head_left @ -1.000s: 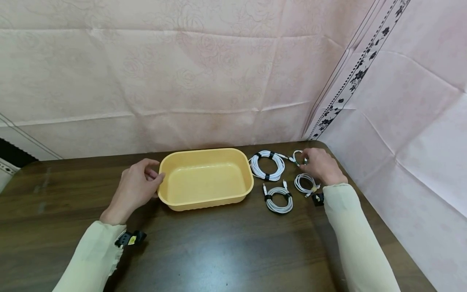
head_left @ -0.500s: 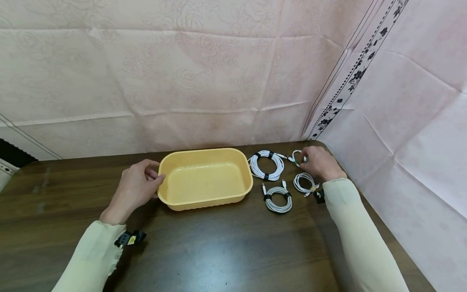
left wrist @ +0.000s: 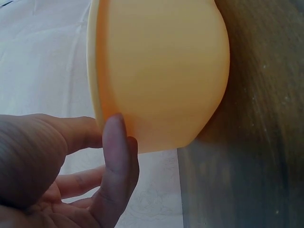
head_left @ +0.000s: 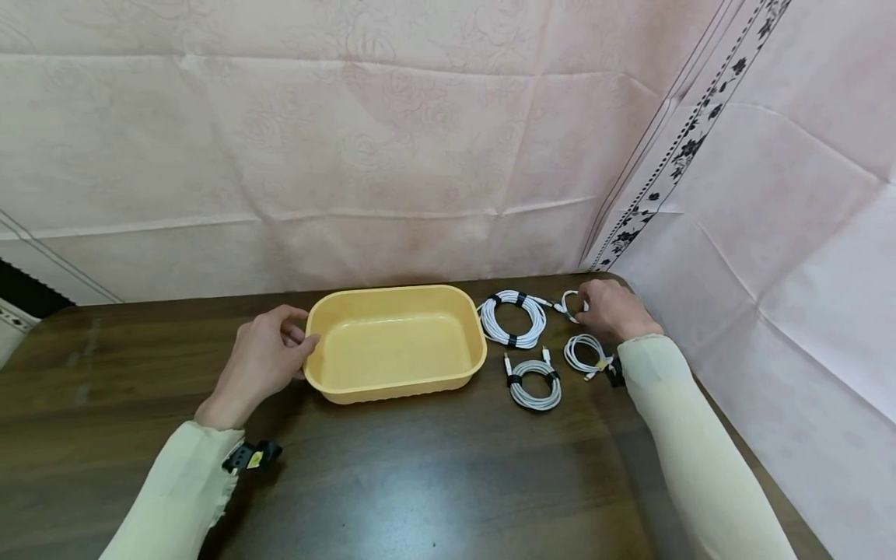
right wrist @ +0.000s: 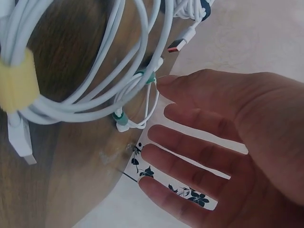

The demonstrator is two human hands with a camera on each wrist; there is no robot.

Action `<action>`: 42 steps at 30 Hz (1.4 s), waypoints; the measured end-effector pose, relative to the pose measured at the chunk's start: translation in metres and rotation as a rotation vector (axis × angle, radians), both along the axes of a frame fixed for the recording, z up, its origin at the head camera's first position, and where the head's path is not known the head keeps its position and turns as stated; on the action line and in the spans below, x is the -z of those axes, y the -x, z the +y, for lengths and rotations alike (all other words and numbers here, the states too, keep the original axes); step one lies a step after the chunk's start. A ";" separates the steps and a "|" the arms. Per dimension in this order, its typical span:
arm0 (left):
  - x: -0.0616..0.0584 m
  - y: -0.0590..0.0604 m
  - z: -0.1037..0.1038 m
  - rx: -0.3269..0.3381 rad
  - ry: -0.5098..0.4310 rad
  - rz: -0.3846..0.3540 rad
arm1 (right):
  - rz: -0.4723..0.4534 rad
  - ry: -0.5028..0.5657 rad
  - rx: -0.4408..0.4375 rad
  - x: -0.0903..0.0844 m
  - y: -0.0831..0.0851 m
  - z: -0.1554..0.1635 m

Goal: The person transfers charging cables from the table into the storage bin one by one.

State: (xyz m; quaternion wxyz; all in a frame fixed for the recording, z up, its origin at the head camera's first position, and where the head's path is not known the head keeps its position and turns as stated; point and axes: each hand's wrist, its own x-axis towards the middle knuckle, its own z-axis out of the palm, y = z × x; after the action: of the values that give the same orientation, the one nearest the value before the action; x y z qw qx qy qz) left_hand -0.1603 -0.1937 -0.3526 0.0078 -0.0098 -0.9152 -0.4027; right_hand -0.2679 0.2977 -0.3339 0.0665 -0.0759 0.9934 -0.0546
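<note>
A dark wooden table is backed by pink cloth at 12 o'clock and at 3 o'clock. One yellow tub is seen at the table's middle, and nothing is seen between it and the cables. Four coiled white cables are counted at the tub's 3 o'clock: a large coil, a second coil at its 6 o'clock, a small coil, and a smallest coil at the far edge. The left hand is laid against the tub's 9 o'clock end, fingers loosely curved, thumb on the wall. The right hand is spread open, fingers straight, one fingertip touching the smallest coil; nothing is gripped.
</note>
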 end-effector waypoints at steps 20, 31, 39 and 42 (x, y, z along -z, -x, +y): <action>0.001 0.000 0.000 -0.001 -0.003 0.008 | -0.077 -0.070 -0.006 0.010 0.015 0.000; 0.001 0.000 0.001 -0.005 0.001 0.001 | -0.083 -0.026 -0.007 0.018 0.019 0.002; 0.001 0.001 0.001 -0.004 0.002 -0.004 | -0.061 -0.011 -0.021 0.024 0.020 0.002; 0.001 0.001 0.000 -0.007 0.004 -0.008 | -0.061 -0.016 -0.016 0.024 0.020 0.002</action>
State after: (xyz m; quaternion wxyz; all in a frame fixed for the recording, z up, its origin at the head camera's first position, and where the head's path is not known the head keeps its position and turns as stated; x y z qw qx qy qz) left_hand -0.1611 -0.1934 -0.3532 0.0055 -0.0052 -0.9160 -0.4010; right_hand -0.2880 0.2994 -0.3583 0.0976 -0.0817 0.9907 -0.0486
